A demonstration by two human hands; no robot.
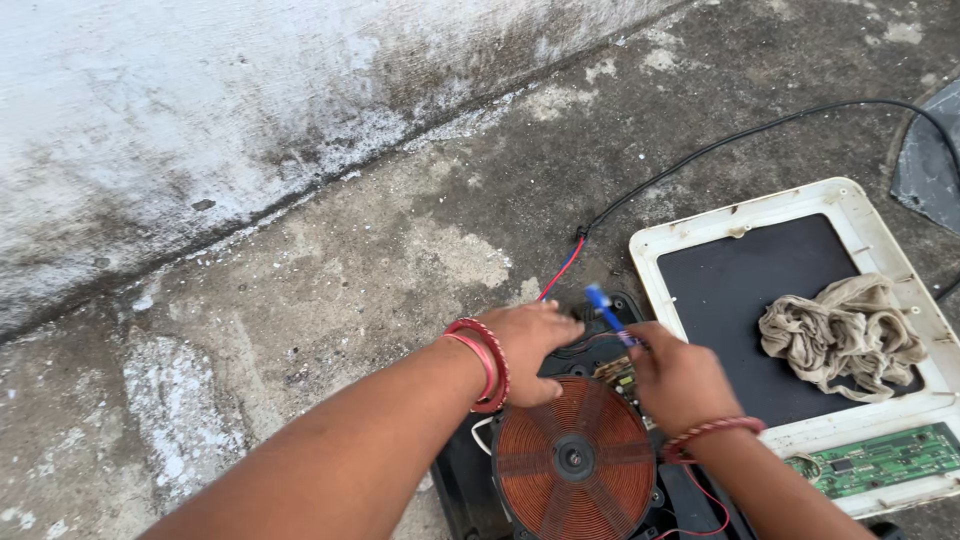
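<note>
An opened induction cooker base (470, 490) lies on the concrete floor, its round copper coil (572, 458) exposed. My left hand (532, 345), with red bangles on the wrist, rests fingers-down on the far edge of the base just past the coil. My right hand (675, 375), with a red thread on the wrist, grips a blue-handled screwdriver (604, 306) that points into the base's upper right corner, beside small components.
The cooker's white-framed top panel (745, 225) lies upside down to the right, with a crumpled beige cloth (842, 330) on its black glass and a green circuit board (880, 460) at its near edge. A black power cord (740, 135) runs away across the floor. A stained white wall (200, 100) stands at left.
</note>
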